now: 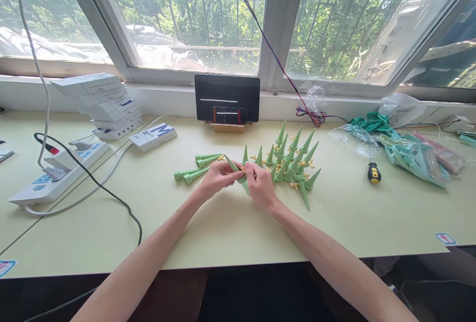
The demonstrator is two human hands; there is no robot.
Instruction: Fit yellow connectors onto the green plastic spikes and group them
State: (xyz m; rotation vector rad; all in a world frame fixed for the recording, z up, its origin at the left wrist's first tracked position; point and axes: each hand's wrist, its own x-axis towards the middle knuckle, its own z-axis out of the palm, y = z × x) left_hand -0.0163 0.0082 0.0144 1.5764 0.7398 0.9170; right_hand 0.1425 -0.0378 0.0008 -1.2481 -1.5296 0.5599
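Observation:
Both my hands meet over the pale green table (230, 233). My left hand (217, 178) is closed on a green cone-shaped spike (232, 165) whose tip points up and left. My right hand (261, 184) pinches the same spike's other end, fingers pressed together. To the right stands a cluster of several upright green spikes (293, 161) with small yellow pieces among them. To the left lie several green spikes on their sides (193, 171).
A dark tablet (226, 96) and a phone (229, 115) lean at the window sill. White boxes (107, 104) and a power strip (55, 176) with cables sit left. A yellow-black screwdriver (374, 172) and plastic bags of green parts (412, 156) lie right.

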